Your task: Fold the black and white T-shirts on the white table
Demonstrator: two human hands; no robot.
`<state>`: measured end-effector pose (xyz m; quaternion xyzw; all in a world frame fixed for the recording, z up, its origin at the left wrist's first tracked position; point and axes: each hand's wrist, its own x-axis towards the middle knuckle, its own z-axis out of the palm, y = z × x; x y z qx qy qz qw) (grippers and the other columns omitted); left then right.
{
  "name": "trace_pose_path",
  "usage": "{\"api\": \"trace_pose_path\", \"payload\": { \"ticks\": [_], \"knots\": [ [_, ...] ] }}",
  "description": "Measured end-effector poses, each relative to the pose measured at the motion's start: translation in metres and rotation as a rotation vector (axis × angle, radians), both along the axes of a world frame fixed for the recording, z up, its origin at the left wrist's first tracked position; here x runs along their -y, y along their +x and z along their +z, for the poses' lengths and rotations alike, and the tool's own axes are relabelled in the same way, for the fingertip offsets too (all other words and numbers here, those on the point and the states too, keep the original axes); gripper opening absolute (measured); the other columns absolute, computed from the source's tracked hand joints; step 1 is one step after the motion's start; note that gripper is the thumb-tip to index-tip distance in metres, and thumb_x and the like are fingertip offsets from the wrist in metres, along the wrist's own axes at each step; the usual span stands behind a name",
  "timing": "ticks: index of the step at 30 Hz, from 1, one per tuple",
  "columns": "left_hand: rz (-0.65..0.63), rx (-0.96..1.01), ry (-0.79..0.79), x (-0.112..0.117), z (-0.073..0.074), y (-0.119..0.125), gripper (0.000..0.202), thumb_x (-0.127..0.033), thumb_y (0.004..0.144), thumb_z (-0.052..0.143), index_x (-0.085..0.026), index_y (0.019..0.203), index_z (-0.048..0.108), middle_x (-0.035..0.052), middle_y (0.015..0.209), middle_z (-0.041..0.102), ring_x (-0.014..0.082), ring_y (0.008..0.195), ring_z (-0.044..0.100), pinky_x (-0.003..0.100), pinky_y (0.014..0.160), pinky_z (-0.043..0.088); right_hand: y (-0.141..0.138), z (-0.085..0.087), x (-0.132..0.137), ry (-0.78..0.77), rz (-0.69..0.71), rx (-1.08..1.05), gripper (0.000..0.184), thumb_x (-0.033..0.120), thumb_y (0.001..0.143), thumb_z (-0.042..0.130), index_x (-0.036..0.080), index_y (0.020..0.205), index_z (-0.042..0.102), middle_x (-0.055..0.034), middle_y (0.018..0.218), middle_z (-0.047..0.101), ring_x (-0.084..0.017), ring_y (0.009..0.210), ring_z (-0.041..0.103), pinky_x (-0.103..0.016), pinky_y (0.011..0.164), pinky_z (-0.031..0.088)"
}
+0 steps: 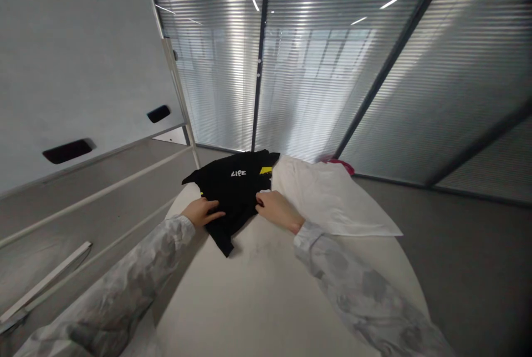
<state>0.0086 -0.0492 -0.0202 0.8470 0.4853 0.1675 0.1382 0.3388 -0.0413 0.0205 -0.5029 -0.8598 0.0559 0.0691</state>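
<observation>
A black T-shirt point(230, 193) with white lettering and a yellow patch lies on the white table, somewhat crumpled along its near side. On its left part rests my left hand point(202, 212), thumb and fingers apart and touching the cloth. My right hand point(277, 209) is at the shirt's right edge, its fingers curled and pinching the fabric there. To the right of it a white garment point(332, 202) is spread over the table, apparently just touching or near the black shirt.
The white table point(266, 301) has a rounded right edge. A bit of pink cloth point(344, 166) shows behind the white garment. On the left stands a whiteboard point(83, 57) on a metal frame point(103, 193). Glass panels with blinds point(307, 69) rise beyond the table.
</observation>
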Motion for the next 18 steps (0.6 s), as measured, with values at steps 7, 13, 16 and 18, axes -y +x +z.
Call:
{"api": "trace_pose_path", "payload": {
  "ticks": [7, 13, 16, 18],
  "knots": [
    [-0.065, -0.002, -0.141, 0.025, 0.018, -0.045, 0.065, -0.072, 0.101, 0.051, -0.024, 0.058, 0.058, 0.0003, 0.057, 0.053, 0.0159, 0.056, 0.048, 0.031, 0.064, 0.036, 0.022, 0.003, 0.041, -0.242, 0.182, -0.145, 0.021, 0.025, 0.098, 0.062, 0.022, 0.079, 0.07, -0.0007, 0.08, 0.071, -0.016, 0.072, 0.062, -0.028, 0.067, 0.037],
    [-0.015, -0.218, -0.048, 0.024, 0.022, -0.059, 0.061, -0.063, 0.105, 0.049, -0.023, 0.06, 0.058, 0.0032, 0.065, 0.06, 0.0195, 0.063, 0.057, 0.033, 0.069, 0.04, 0.048, 0.009, 0.052, -0.244, 0.249, -0.108, 0.016, 0.022, 0.093, 0.065, 0.023, 0.079, 0.073, -0.0023, 0.082, 0.073, -0.019, 0.077, 0.065, -0.03, 0.074, 0.044],
    [-0.057, -0.145, 0.065, 0.024, 0.031, -0.045, 0.043, -0.056, 0.105, 0.053, -0.025, 0.081, 0.07, 0.0062, 0.091, 0.071, 0.0243, 0.084, 0.067, 0.036, 0.084, 0.048, 0.068, 0.015, 0.048, -0.095, 0.224, -0.112, 0.013, 0.028, 0.096, 0.066, 0.023, 0.096, 0.078, -0.0075, 0.103, 0.078, -0.026, 0.101, 0.069, -0.036, 0.096, 0.048],
    [-0.121, -0.066, 0.08, 0.026, 0.038, -0.029, 0.033, -0.053, 0.105, 0.055, -0.026, 0.101, 0.073, 0.0081, 0.11, 0.072, 0.0264, 0.1, 0.069, 0.037, 0.094, 0.05, 0.093, 0.019, 0.039, 0.044, 0.107, -0.138, 0.018, 0.032, 0.099, 0.065, 0.022, 0.109, 0.076, -0.0104, 0.115, 0.077, -0.029, 0.112, 0.067, -0.04, 0.105, 0.046]
  ]
}}
